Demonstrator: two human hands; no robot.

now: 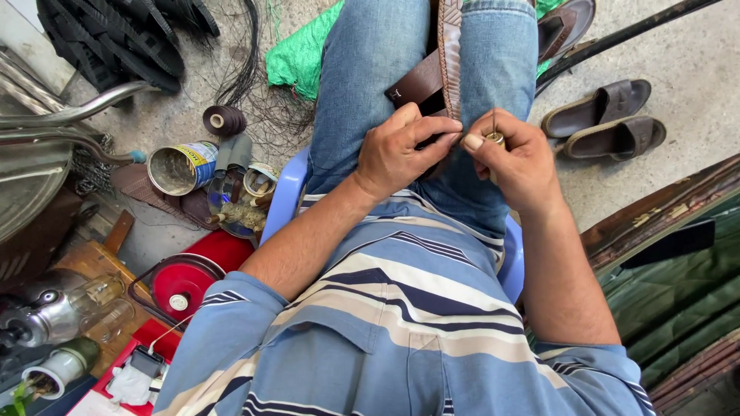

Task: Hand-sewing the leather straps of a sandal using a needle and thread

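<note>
A brown leather strap [449, 58] with a braided edge lies along my lap between my jeans-clad thighs. My left hand [401, 150] pinches its near end with thumb and fingers. Just to the right, my right hand [516, 158] is closed around a small awl-like tool with a metal collar [495, 139], its thin needle pointing up beside the strap. The two hands nearly touch. I sit on a light blue plastic stool [287, 189].
At left on the floor stand an open tin can [181, 166], a dark thread spool [224, 121], a red round tin [181, 283], glass jars and tools. Brown sandals [605, 119] lie at right. Green netting [297, 54] lies above my left knee.
</note>
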